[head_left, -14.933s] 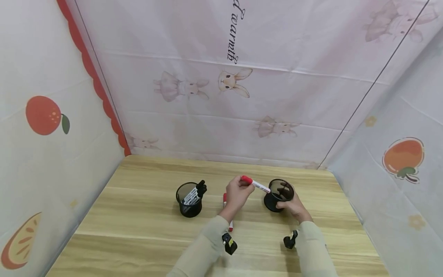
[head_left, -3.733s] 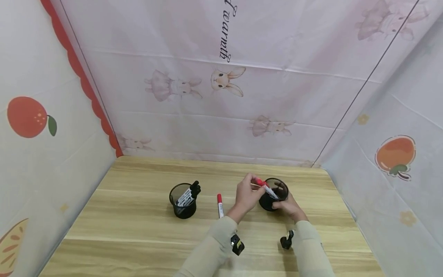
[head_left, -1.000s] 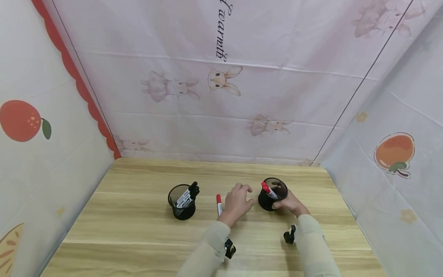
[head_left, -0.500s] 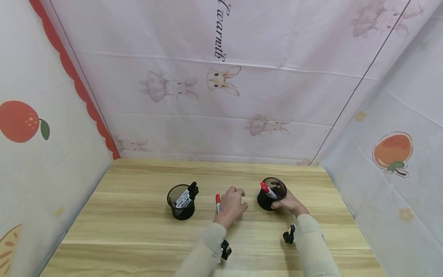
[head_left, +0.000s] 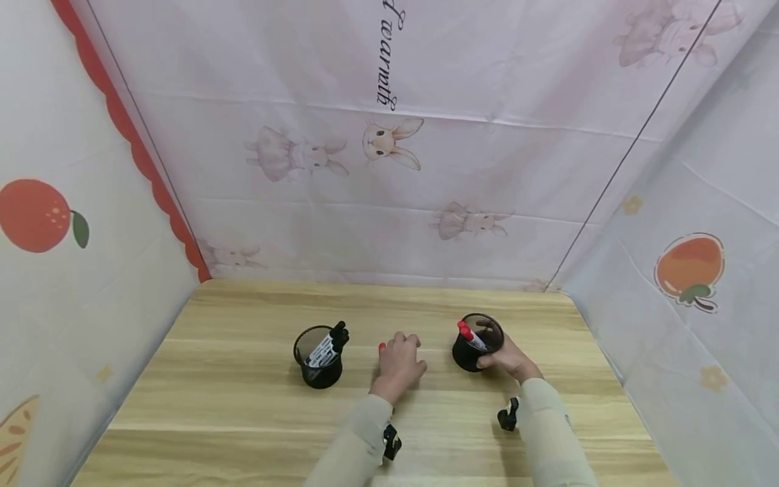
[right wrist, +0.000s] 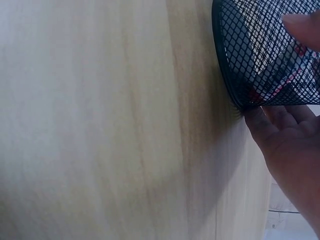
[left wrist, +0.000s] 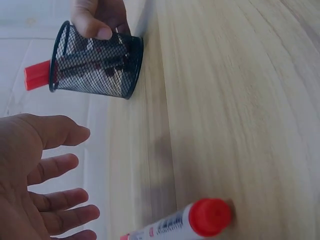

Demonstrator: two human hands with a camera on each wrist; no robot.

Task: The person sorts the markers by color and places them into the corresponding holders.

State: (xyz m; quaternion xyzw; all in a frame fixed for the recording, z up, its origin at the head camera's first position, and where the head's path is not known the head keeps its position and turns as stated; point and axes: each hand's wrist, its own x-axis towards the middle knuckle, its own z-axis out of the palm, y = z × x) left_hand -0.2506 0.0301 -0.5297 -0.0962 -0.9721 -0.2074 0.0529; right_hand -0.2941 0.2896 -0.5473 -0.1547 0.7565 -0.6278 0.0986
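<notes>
My left hand (head_left: 398, 367) hovers over a red-capped whiteboard marker (left wrist: 175, 222) that lies on the table. Its fingers are apart and hold nothing in the left wrist view; from the head, the hand hides most of that marker. With my right hand (head_left: 512, 360) I grip the side of a black mesh pen holder (head_left: 468, 355), thumb on the near wall and fingers round the far side. Red-capped markers (head_left: 465, 331) lean inside this holder, their caps above the rim. The right wrist view shows the mesh wall (right wrist: 270, 60) and the fingers at its base.
A second black mesh pen holder (head_left: 321, 375) stands to the left, with several black-capped markers (head_left: 331, 345) in it. The wooden table (head_left: 243, 406) is bounded by printed cloth walls at the back and both sides.
The red-capped marker my left hand held earlier now stands in the right holder. That hand has since moved left, over the marker on the table. My right hand keeps its grip.
</notes>
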